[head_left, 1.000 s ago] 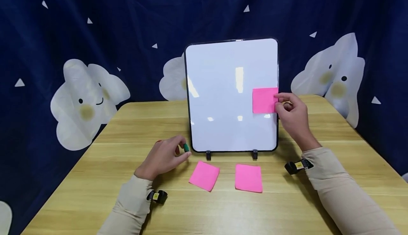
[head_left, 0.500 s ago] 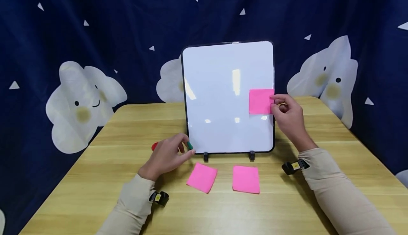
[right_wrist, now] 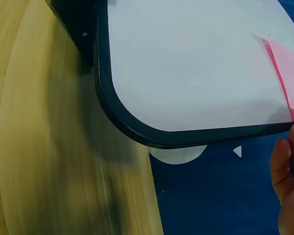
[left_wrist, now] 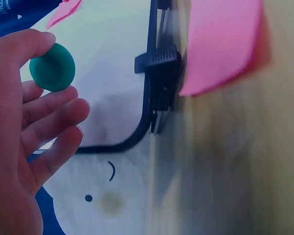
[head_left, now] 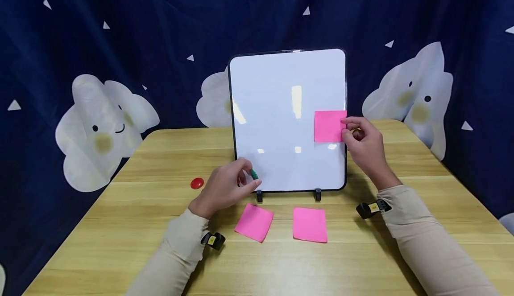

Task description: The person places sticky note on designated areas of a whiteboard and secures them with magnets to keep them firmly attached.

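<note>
Between thumb and forefinger, my left hand (head_left: 230, 183) pinches a green round magnet-like disc (left_wrist: 52, 67), held before the lower left corner of the whiteboard (head_left: 277, 77). The other fingers of that hand are loosely bent in the left wrist view. My right hand (head_left: 366, 146) pinches the right edge of a pink sticky note (head_left: 328, 126), which lies against the board's right side at mid height. In the right wrist view the sticky note (right_wrist: 287, 68) stands partly off the board's surface, and most of the hand is outside the frame.
Two more pink notes lie on the wooden table, a left one (head_left: 254, 223) and a right one (head_left: 310, 224). A red disc (head_left: 196, 183) lies left of the board. Black stand feet (head_left: 318, 195) hold the board upright. Behind hangs a dark blue cloud-print curtain (head_left: 168, 19).
My left hand has moved right and slightly up with the green disc, now overlapping the board's lower left corner. The red disc has come into full view. The right hand keeps its place on the note.
</note>
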{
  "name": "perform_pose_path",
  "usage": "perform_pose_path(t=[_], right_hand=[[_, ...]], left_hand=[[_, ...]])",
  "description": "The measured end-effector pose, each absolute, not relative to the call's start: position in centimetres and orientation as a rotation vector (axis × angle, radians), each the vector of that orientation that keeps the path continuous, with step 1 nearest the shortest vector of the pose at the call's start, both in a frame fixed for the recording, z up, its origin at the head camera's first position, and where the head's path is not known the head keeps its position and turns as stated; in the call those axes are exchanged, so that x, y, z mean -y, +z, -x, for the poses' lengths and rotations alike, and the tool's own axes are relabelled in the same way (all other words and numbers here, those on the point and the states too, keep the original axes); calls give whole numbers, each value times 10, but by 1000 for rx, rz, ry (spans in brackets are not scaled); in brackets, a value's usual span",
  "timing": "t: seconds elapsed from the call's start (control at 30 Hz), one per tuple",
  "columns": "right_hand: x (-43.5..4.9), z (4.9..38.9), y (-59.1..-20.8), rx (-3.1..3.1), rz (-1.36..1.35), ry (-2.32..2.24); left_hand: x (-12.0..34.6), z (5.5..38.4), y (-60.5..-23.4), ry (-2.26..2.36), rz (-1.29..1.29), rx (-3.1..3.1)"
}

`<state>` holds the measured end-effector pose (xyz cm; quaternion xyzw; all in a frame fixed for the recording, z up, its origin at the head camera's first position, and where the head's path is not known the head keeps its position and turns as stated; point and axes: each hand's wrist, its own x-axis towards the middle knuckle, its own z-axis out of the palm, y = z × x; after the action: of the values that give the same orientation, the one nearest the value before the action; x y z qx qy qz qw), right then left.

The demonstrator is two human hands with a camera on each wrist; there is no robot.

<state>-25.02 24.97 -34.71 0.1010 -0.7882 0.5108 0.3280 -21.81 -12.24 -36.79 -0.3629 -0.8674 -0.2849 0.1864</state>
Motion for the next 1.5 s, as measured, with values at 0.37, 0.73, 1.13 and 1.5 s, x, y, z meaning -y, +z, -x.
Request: perform_pose_path(t=[0.37,0.73,1.13,1.5], right_hand=[[-252,250,-349,2080,-280,1328],[-244,238,-339,2097,-324,1299],[-250,251,-352,2040,-436,1105],[-254,252,-353,2075,-455,1011]], left_hand=[[98,221,-363,-801,1014,2440],[79,222,-356,-853,1058,2450],[67,228,-350,-833,1063,2445],[57,235,-338,-813,1038,2451]])
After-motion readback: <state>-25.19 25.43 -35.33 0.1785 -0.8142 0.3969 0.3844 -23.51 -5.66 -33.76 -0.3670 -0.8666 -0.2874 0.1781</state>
